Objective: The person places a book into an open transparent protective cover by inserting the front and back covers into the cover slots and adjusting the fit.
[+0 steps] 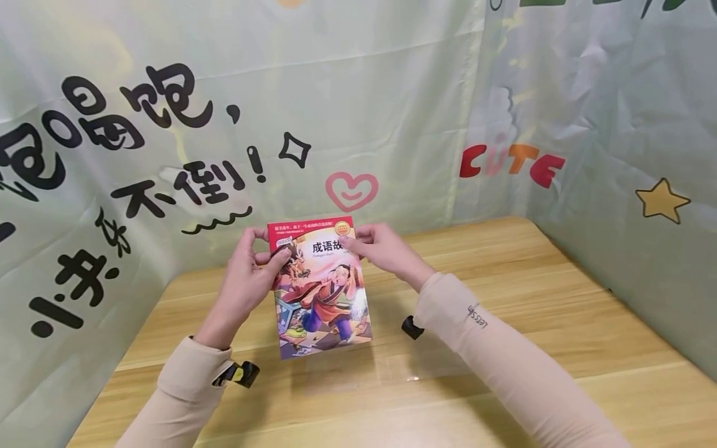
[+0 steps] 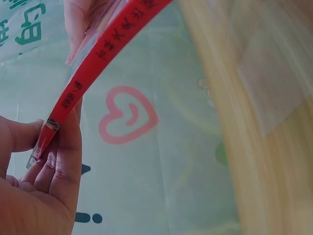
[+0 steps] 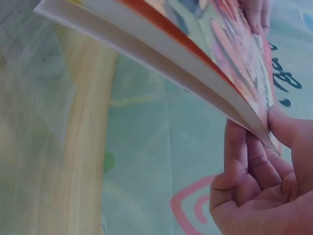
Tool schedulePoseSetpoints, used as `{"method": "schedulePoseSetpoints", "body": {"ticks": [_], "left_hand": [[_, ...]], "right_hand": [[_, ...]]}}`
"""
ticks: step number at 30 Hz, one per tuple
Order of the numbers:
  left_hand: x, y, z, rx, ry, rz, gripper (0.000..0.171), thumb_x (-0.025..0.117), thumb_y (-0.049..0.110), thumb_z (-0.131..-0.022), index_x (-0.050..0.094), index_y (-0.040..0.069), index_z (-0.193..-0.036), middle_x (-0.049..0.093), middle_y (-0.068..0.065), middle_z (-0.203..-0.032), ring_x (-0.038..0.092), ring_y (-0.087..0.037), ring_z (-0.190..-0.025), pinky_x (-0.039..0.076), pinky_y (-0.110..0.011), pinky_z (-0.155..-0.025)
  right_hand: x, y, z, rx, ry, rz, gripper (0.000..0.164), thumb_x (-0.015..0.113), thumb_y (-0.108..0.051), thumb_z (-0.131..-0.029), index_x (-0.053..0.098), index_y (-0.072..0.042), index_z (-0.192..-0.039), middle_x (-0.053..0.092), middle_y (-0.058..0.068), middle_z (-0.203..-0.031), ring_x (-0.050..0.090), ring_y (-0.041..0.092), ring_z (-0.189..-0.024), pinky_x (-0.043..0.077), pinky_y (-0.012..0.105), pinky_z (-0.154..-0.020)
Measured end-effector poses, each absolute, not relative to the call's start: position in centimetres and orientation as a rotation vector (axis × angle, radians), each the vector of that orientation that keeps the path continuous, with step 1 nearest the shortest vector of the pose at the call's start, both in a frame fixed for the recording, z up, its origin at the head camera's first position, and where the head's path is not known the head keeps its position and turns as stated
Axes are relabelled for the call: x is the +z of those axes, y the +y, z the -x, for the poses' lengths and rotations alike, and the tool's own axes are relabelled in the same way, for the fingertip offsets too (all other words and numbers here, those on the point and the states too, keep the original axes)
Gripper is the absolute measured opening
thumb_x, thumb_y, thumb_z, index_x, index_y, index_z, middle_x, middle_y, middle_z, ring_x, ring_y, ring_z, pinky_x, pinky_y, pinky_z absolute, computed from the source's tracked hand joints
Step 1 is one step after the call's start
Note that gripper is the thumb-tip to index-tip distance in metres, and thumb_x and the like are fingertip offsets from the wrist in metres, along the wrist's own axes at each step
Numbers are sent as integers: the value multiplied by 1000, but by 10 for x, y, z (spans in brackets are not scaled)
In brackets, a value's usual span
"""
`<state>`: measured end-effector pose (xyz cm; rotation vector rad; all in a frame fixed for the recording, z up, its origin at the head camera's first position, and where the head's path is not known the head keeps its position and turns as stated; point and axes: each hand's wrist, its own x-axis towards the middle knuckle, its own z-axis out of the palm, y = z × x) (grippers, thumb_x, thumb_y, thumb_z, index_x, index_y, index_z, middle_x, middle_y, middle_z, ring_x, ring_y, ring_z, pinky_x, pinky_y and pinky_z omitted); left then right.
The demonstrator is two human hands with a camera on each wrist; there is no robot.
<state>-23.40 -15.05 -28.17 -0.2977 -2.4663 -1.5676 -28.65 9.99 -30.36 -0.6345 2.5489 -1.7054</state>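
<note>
A colourful picture book (image 1: 322, 298) with a red top band and a running figure on its cover is held upright above the table, cover toward me. My left hand (image 1: 246, 267) grips its upper left edge, thumb on the cover and fingers behind. On the upper right edge, my right hand (image 1: 386, 249) pinches it the same way. In the left wrist view the red spine (image 2: 90, 71) runs between the thumb and fingers of the left hand (image 2: 44, 171). The right wrist view shows the page edges (image 3: 195, 81) and the right hand (image 3: 264, 176) at the top corner.
Under the book lies a wooden table (image 1: 504, 280), with a clear, shiny sheet (image 1: 386, 370) on its surface. Pale fabric walls (image 1: 392, 112) printed with lettering, a heart and a star stand behind it and at both sides. Each wrist carries a small black camera (image 1: 412, 327).
</note>
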Motion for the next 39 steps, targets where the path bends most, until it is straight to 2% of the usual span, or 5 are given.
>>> {"method": "schedulePoseSetpoints", "body": {"ticks": [3,7,25,31,39], "left_hand": [[-282,-143,236,-1604,-2460,315,37,64,25,-94,37,14,-117,71,-15,-91,69,-26,-68,56,-39,-55],[-283,-135,239,-1618,-2460,335,36,64,25,-93,38,15,-116,71,-14,-88,68,-26,-66,56,-39,-54],[-304,-96,244,-1776,-2405,378,38,62,38,-92,48,12,-116,72,-10,-85,69,-25,-69,57,-37,-60],[-317,-88,231,-1834,-2505,420,28,63,28,-94,53,8,-111,72,-10,-84,68,-26,-68,56,-37,-59],[-342,-85,222,-1701,-2599,500,11,66,14,-91,60,7,-96,68,-4,-72,61,-24,-57,47,-25,-47]], "right_hand": [[-302,108,286,-1783,2450,603,35,65,-35,-92,61,-3,-79,64,6,-70,59,16,-63,54,29,-69],[-301,117,287,-1932,2304,541,29,68,-27,-91,66,1,-94,70,12,-85,68,23,-76,56,36,-71],[-299,159,290,-2170,2185,350,31,71,-21,-88,64,4,-107,71,15,-96,69,26,-84,56,39,-72],[-299,175,293,-2235,2201,260,32,72,-24,-87,63,2,-103,69,14,-98,68,25,-80,56,36,-70],[-298,199,294,-2272,2198,178,36,72,-26,-86,62,3,-106,69,14,-99,69,25,-80,56,36,-70]]}}
